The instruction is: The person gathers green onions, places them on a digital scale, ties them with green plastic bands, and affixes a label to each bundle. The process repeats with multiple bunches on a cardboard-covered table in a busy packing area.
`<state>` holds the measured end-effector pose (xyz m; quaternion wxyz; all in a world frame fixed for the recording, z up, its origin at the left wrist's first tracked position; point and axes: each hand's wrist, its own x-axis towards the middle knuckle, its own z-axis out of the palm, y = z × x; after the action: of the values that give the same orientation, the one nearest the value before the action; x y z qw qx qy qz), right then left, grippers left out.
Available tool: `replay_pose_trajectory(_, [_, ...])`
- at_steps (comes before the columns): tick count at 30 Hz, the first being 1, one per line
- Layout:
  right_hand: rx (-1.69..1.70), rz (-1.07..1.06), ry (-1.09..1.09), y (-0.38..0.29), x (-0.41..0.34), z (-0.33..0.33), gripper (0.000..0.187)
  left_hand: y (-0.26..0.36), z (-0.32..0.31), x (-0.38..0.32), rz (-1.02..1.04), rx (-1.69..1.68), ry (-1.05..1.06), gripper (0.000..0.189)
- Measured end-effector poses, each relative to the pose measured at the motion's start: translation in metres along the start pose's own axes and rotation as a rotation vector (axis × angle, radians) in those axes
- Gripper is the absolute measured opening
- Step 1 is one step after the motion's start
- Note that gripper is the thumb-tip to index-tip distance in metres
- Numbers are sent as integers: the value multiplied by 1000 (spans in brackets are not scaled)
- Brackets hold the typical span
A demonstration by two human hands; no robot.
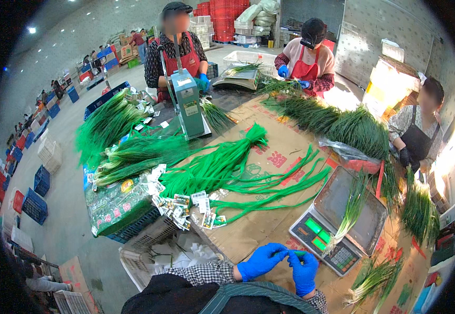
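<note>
My left hand (262, 261), in a blue glove, comes in low at the table's near edge. Its fingertips meet those of my right hand (304, 272), also blue-gloved. Between them both hands pinch a small green piece (297, 253), mostly hidden by the fingers; its material is unclear. Just beyond my right hand stands a digital scale (365, 214) with lit green displays. A bunch of green onions (349, 212) lies across its pan, white roots over the display panel. Long green mesh net sleeves (211, 165) with tags (180, 208) are heaped ahead of my left hand.
Loose green onions (372, 278) lie right of the scale on the cardboard table cover (251, 231). Netted bunches (121, 114) fill the far left. A grey-green upright device (190, 106) stands mid-table. Several co-workers surround the table, near piled onions (353, 125). A white crate (133, 263) sits below left.
</note>
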<state>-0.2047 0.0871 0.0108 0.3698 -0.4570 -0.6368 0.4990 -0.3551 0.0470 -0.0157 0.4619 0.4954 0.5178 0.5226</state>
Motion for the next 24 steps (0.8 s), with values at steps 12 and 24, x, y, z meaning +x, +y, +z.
replay_pose_trajectory(12, [-134, 49, -372, -14, -5, 2, 16, 19, -44, 33, 205, 8, 330, 17])
replay_pose_trajectory(24, [413, 428, -318, -15, 19, -24, 22, 63, -25, 21, 262, 432, 365, 30])
